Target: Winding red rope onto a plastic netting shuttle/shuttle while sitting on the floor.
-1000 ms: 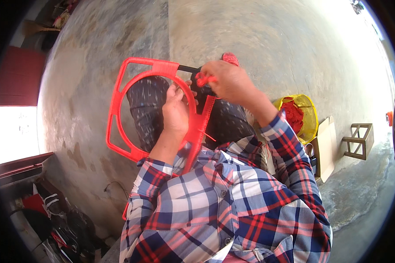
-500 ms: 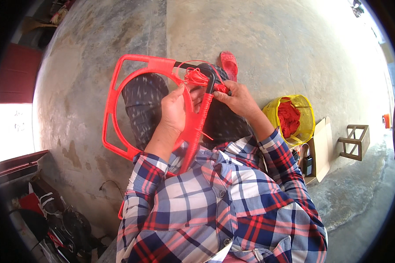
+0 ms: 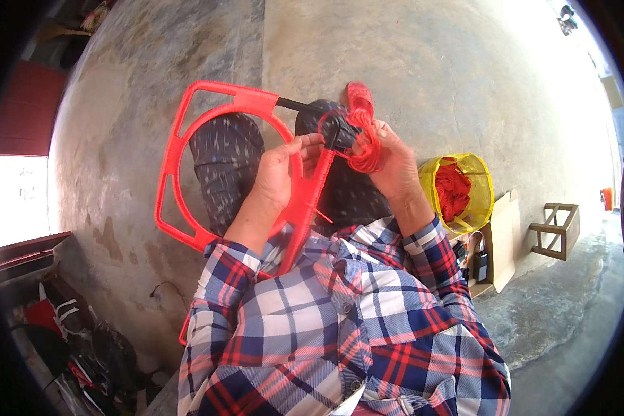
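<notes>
- The red frame [image 3: 256, 102] is resting across the person's lap, its ring sitting around one knee as seen from above.
- The left hand [image 3: 274, 179] is gripping the right side of this ring, thumb lying on it and fingers passing behind, so it is steadying the frame.
- A short red cord tail [image 3: 324, 216] is sticking out from the wrapped right bar.
- The black tube [image 3: 295, 105] is showing bare between the wrapped top and the wrapped right bar, and a thin red loop is standing near its bent corner.
- The right hand [image 3: 396, 170] is clasping the cord bundle [image 3: 369, 154] just beside that corner; which fingertips are pinching it, I cannot tell.
- Winding cord over the bare tube seems to be the step in hand; the next move is probably calling for passing the bundle round the tube and pulling the turn snug.
- Farther right, a yellow basket [image 3: 428, 187] is holding red material, and a wooden stool [image 3: 570, 232] is standing well apart.
</notes>
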The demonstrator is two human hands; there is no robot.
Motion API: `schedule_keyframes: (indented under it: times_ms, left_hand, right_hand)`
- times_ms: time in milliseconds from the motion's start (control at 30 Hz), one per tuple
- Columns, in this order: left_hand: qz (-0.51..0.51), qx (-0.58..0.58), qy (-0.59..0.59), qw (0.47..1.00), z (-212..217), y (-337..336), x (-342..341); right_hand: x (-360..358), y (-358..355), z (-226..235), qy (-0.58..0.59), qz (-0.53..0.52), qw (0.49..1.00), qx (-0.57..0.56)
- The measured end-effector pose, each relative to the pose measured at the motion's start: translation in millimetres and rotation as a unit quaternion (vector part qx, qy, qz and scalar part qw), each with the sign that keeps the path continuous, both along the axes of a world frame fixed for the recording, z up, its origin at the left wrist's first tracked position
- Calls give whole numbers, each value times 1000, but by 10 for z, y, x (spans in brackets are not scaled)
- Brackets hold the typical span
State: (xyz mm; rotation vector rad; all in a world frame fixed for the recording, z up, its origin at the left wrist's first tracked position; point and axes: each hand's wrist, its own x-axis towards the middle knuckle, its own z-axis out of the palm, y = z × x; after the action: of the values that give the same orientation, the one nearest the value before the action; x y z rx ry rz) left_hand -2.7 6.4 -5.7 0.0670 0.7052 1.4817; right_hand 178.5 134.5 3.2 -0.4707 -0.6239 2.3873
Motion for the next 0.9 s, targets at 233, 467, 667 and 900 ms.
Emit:
schedule_keyframes:
  times_ms: [233,467,667,900]
  left_hand:
    - [-32,-11,-47,998,96,-32,3]
    - [-45,-5,-47,998,129,-42,19]
    - [-40,-10,-60,997,134,-50,24]
    - [-46,-2,-47,998,118,-27,63]
  right_hand:
    - [83,-74,235,-168,-63,973,145]
    - [549,7,768,2,-165,955,245]
    - [1066,385,986,57,-191,948,250]
    - [-87,-231,109,-287,3,881,375]
